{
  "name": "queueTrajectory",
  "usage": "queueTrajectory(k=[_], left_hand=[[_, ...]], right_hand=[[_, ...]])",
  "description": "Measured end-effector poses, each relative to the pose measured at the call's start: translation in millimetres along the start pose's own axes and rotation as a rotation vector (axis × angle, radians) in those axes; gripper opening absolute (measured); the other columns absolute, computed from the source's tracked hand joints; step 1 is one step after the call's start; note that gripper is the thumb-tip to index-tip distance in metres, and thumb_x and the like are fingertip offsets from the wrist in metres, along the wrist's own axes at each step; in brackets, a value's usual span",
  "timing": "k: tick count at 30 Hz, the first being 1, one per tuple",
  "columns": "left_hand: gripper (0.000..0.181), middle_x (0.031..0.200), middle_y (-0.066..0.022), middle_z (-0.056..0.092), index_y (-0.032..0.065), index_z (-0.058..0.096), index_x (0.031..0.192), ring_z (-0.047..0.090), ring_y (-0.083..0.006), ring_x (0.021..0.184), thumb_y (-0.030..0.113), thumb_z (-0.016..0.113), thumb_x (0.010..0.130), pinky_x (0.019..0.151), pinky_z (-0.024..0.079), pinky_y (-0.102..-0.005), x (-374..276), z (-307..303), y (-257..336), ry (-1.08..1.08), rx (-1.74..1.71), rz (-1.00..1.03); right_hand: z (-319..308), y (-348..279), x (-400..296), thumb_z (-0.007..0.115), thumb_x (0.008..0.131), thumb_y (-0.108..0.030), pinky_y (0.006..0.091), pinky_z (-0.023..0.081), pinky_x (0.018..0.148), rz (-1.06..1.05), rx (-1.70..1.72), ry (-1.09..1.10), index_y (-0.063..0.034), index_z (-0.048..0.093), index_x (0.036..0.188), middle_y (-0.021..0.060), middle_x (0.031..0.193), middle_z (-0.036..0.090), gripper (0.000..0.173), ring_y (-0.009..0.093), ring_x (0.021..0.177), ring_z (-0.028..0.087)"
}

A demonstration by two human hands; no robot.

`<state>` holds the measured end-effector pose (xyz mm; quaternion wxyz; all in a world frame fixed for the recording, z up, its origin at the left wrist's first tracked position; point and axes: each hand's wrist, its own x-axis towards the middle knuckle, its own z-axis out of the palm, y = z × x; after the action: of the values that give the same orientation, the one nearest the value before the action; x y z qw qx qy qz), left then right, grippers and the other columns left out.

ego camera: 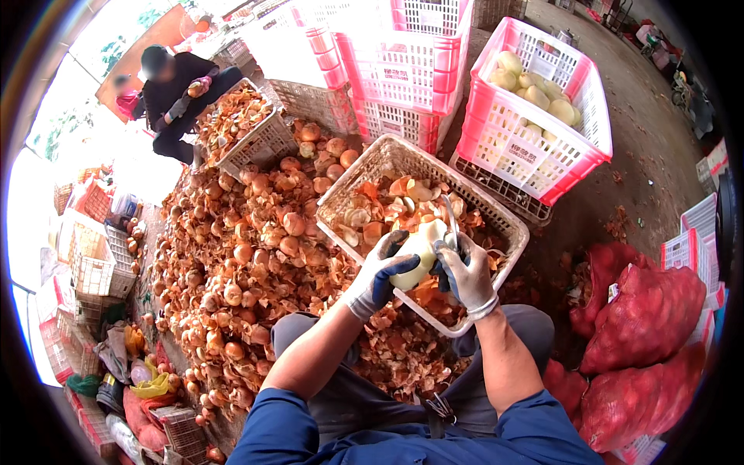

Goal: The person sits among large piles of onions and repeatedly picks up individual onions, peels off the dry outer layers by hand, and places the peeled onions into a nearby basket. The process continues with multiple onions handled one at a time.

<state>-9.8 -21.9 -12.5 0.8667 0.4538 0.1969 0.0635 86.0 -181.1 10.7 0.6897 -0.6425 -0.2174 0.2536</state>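
Both my hands wear grey work gloves with dark blue palms. In my left hand [390, 272] is a pale peeled onion [409, 271], held over the near side of a plastic crate [504, 268]. My right hand [467, 268] grips a small knife [450, 213] whose blade points away from me; its fingers are close to the onion's right side. Part of the knife is hidden by the glove. Under my hands the crate holds onion skins and cut pieces [372, 232].
A wide heap of unpeeled onions and skins [232, 293] lies at the left. A pink-and-white crate [535, 145] with peeled onions stands beyond at the right, near stacked crates [401, 75]. Red mesh sacks [645, 314] lie at the right. A co-worker [180, 99] sits at the upper left.
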Motion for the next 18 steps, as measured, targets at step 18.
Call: queueTrajectory(k=[18], left_hand=[[0.075, 0.126, -0.0193, 0.056, -0.0061, 0.043, 0.136, 0.059, -0.0304, 0.113, 0.009, 0.067, 0.066, 0.096, 0.050, -0.0376, 3.1, -24.7, 6.4, 0.006, -0.049, 0.086]], right_hand=[[-3.4, 8.1, 5.7, 0.054, 0.100, -0.018, 0.0354, 0.051, 0.061, -0.206, -0.467, -0.102, 0.0041, 0.063, 0.110, 0.0225, 0.079, 0.067, 0.026, 0.025, 0.072, 0.069]])
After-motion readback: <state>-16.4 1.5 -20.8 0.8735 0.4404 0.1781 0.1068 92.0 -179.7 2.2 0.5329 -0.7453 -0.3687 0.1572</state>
